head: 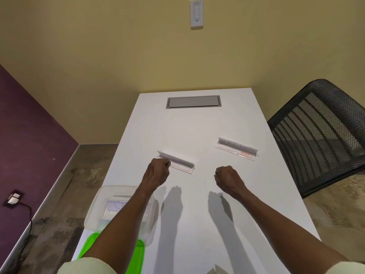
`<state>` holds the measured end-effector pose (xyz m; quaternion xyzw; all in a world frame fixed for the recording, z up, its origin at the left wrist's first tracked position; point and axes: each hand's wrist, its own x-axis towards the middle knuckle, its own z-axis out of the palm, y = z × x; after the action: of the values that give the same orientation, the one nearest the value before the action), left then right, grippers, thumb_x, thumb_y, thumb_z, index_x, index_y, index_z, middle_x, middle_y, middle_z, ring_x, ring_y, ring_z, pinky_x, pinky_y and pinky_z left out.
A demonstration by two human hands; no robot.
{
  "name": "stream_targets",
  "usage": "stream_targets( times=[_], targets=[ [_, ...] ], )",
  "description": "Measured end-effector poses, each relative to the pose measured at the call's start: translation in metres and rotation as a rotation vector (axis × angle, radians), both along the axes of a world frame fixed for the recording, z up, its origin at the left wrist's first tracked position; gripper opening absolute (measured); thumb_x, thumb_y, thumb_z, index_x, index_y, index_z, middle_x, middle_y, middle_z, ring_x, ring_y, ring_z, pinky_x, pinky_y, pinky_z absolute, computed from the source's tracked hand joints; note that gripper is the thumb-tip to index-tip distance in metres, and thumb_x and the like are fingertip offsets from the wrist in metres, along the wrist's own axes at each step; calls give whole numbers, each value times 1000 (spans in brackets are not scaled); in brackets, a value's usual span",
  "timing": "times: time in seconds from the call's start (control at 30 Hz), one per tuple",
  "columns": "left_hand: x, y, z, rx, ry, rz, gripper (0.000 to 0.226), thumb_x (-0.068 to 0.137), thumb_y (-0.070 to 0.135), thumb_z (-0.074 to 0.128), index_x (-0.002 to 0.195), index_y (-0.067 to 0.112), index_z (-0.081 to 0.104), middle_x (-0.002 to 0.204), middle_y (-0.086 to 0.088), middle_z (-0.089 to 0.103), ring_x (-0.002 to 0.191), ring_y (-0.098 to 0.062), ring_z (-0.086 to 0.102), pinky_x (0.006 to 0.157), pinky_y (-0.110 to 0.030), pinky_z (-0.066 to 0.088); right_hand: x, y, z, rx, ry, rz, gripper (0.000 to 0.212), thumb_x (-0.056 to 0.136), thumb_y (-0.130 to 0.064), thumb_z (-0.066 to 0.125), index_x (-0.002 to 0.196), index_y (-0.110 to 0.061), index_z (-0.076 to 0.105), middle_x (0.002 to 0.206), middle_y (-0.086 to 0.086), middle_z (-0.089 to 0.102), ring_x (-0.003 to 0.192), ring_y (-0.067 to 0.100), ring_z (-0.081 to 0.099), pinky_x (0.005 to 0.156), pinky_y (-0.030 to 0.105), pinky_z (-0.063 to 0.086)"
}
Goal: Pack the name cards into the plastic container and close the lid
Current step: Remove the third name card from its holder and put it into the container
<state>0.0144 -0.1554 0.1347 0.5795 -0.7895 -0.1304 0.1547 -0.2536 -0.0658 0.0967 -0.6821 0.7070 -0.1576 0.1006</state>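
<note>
Two clear name card holders with white inserts lie on the white table (197,224). The near name card (180,163) lies at mid-table, and the far name card (237,148), with a red label, is to its right. My left hand (158,172) is curled into a fist that overlaps the near card's left end; its shadow falls well behind it. My right hand (227,178) is a fist holding nothing, between the two cards. The clear plastic container (94,211) sits at the table's left edge under my left forearm, with name cards (118,205) inside. Its green lid (89,246) lies just nearer to me.
A grey cable hatch (193,101) is set into the table's far end. A black mesh chair (320,135) stands close to the table's right side. A folded bit of paper (217,269) shows at the bottom edge. The wall is just behind the table.
</note>
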Motion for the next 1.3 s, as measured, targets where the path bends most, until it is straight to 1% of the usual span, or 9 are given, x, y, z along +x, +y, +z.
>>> stream_targets(
  times=[0.2, 0.37, 0.6, 0.67, 0.77, 0.9, 1.07, 1.17, 1.3],
  targets=[
    [2, -31, -11, 16, 26, 12, 28, 88, 6, 47, 62, 9, 39, 56, -7, 46, 56, -25, 35, 51, -29, 28, 7, -30, -19, 64, -64, -38, 21, 72, -6, 41, 54, -11, 31, 50, 15, 40, 54, 25, 29, 48, 36, 29],
    [3, -63, -21, 41, -3, 36, 21, 85, 5, 43, 67, 9, 51, 62, -9, 55, 59, -24, 44, 53, -31, 35, 15, -57, -30, 169, -155, -115, 16, 70, -9, 36, 55, -6, 38, 52, 10, 47, 52, 27, 40, 50, 35, 37],
    [2, -103, -31, 67, -26, 29, 23, 73, -1, 32, 66, 17, 20, 62, 0, 20, 64, -17, 14, 51, -31, 14, 27, -93, -38, 324, -314, -204, 33, 75, -5, 43, 46, -16, 30, 46, 0, 35, 55, 25, 39, 53, 30, 36],
    [3, -114, -38, 116, -23, 66, 20, 78, 2, 32, 68, 15, 21, 64, -2, 22, 65, -18, 13, 51, -31, 14, 29, -101, -43, 414, -405, -283, 27, 72, -7, 45, 46, -6, 42, 49, 11, 50, 55, 33, 48, 55, 32, 44],
    [5, -131, -54, 252, -1, 169, 15, 82, 11, 33, 70, 10, 25, 64, -3, 30, 63, -22, 19, 51, -30, 20, 32, -116, -51, 539, -623, -389, 24, 78, -17, 51, 70, 2, 66, 75, 20, 69, 73, 35, 68, 70, 37, 56],
    [3, -150, -65, 346, 28, 268, 12, 89, 10, 40, 78, 10, 45, 76, -4, 51, 75, -25, 44, 64, -29, 34, 41, -133, -49, 573, -780, -508, 12, 73, -10, 52, 63, -5, 55, 56, 15, 63, 50, 29, 61, 63, 42, 58],
    [-3, -163, -71, 430, -19, 297, 38, 97, 21, 43, 65, 32, 24, 71, 15, 26, 63, -10, 33, 50, -20, 23, 47, -146, -44, 624, -759, -536, 13, 73, -11, 50, 61, -7, 53, 56, 14, 62, 45, 26, 57, 53, 27, 49],
    [-7, -166, -73, 421, -31, 288, 40, 97, 21, 44, 65, 33, 24, 71, 16, 27, 66, -12, 35, 54, -13, 22, 49, -151, -47, 650, -733, -535, 16, 73, -13, 51, 57, -9, 53, 56, 13, 62, 38, 22, 53, 49, 20, 46],
    [-4, -172, -81, 425, -4, 316, 39, 95, 18, 46, 61, 30, 31, 65, 11, 36, 59, -11, 38, 50, -16, 26, 52, -160, -55, 671, -722, -549, 16, 74, -14, 52, 58, -9, 54, 54, 13, 61, 39, 25, 53, 54, 27, 49]
  ],
)
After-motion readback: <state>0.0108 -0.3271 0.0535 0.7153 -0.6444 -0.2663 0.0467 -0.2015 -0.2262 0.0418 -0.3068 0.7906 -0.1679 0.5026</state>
